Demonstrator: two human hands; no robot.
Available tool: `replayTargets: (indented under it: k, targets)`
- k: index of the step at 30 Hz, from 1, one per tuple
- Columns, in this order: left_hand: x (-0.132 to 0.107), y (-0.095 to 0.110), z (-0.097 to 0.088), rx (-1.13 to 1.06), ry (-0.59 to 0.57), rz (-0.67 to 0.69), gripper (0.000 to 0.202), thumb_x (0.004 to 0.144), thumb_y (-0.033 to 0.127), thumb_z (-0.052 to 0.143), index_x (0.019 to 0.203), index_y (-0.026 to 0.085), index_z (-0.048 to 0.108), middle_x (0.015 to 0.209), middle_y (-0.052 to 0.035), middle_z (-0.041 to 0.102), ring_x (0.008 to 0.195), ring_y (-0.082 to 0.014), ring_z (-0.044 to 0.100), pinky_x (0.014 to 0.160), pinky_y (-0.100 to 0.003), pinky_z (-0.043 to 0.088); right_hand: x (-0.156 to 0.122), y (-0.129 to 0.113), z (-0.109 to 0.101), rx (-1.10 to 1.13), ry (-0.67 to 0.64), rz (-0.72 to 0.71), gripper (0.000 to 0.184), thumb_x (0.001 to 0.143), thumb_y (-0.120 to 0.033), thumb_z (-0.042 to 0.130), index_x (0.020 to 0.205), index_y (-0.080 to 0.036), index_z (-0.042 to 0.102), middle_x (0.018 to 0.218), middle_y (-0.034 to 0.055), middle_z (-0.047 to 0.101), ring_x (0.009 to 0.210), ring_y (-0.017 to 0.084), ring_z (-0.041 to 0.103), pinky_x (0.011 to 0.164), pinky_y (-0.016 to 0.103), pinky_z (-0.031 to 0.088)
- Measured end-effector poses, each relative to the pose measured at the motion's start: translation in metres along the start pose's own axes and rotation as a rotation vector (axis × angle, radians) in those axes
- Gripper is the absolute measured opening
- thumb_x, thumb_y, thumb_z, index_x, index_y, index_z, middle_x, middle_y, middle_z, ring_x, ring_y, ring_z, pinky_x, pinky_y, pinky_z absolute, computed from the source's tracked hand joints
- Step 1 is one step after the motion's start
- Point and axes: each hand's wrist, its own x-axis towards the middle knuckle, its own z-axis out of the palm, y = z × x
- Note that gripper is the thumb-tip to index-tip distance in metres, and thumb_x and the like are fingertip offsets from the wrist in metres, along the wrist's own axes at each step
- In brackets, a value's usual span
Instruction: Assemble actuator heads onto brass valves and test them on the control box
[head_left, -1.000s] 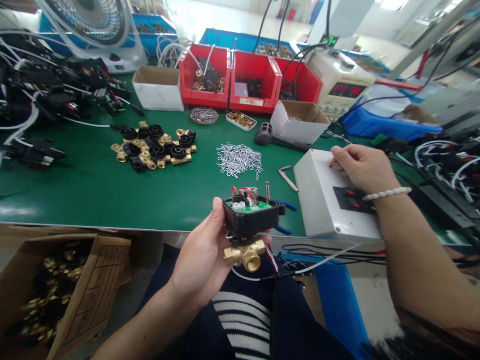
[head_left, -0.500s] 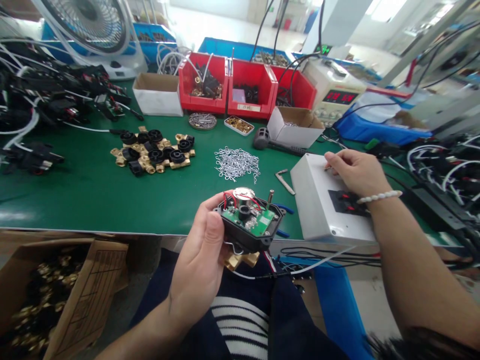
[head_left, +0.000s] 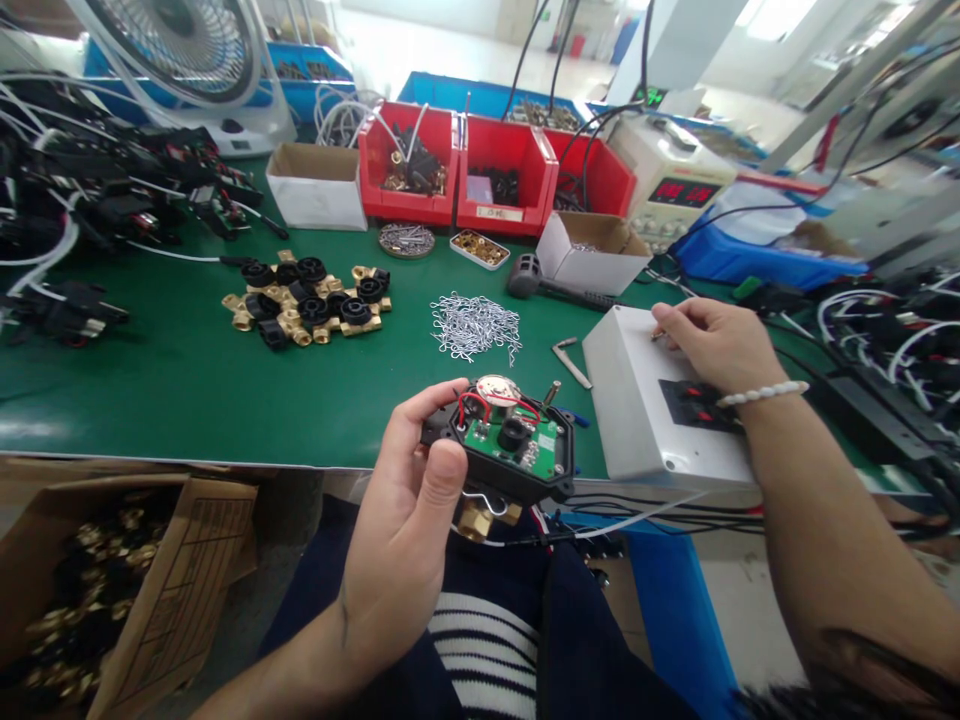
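Observation:
My left hand (head_left: 409, 520) is closed around an open black actuator housing (head_left: 517, 475), thumb on its near-left side. Inside sit a green circuit board (head_left: 491, 437), a round silver motor (head_left: 498, 391) with red wires, and an upright metal shaft (head_left: 553, 392). A brass valve body (head_left: 475, 522) and a bent wire clip show beneath the housing. My right hand (head_left: 709, 340) rests over the grey box (head_left: 630, 400), thumb and forefinger pinched on a small metal toggle switch (head_left: 658, 336), mostly covered by the fingers. Black-and-red terminals (head_left: 694, 402) are set in the box face near the wrist.
Beyond the housing lies a pile of wire clips (head_left: 476, 327). Brass valve bodies with black caps (head_left: 311, 300) lie left of it. Red bins (head_left: 501, 170), a power supply (head_left: 675, 190) and a fan (head_left: 187, 60) stand behind. A carton (head_left: 180, 590) stands low left.
My left hand has shifted slightly right and turned the housing, so the board faces me more. My right hand stays at the grey box. The power supply's red digits look different.

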Motion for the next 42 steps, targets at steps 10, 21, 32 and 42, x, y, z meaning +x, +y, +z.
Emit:
replayTargets:
  k: [10,21,32,42]
  targets:
    - [0.021,0.003,0.010,-0.317,-0.143,-0.374,0.037,0.103,0.038,0.047,0.125,0.014,0.063,0.104,-0.0098,0.076,0.085,-0.0191,0.074,0.089,-0.038,0.060,0.000,0.002,0.002,0.031,0.019,-0.036,0.025,0.082,-0.032,0.064,0.061,-0.019,0.064,0.056,0.0008,0.061,0.057,0.016,0.053,0.059,0.028,0.037]
    - [0.020,0.000,0.006,-0.307,-0.102,-0.254,0.030,0.102,0.033,0.050,0.119,0.016,0.066,0.113,-0.0097,0.074,0.103,-0.0215,0.072,0.094,-0.037,0.058,-0.002,-0.004,0.003,0.061,0.011,0.020,0.017,0.082,-0.023,0.068,0.067,-0.019,0.061,0.061,0.0002,0.062,0.059,0.016,0.055,0.065,0.029,0.042]
    - [0.021,0.013,0.013,-0.471,0.009,-0.562,0.048,0.107,0.036,0.031,0.107,0.011,0.071,0.100,-0.0132,0.078,0.071,-0.0142,0.076,0.078,-0.031,0.064,0.000,-0.001,0.004,0.063,-0.013,-0.009,0.012,0.075,-0.024,0.073,0.072,-0.019,0.063,0.066,0.0013,0.064,0.059,0.015,0.053,0.063,0.030,0.041]
    - [0.020,0.008,0.007,-0.686,-0.192,-0.595,0.052,0.103,0.028,0.026,0.091,0.003,0.071,0.083,-0.0145,0.070,0.058,-0.0123,0.067,0.066,-0.027,0.062,0.002,0.000,0.005,-0.026,-0.005,0.019,0.009,0.080,-0.022,0.075,0.078,-0.017,0.069,0.070,0.0001,0.065,0.061,0.013,0.052,0.064,0.028,0.039]
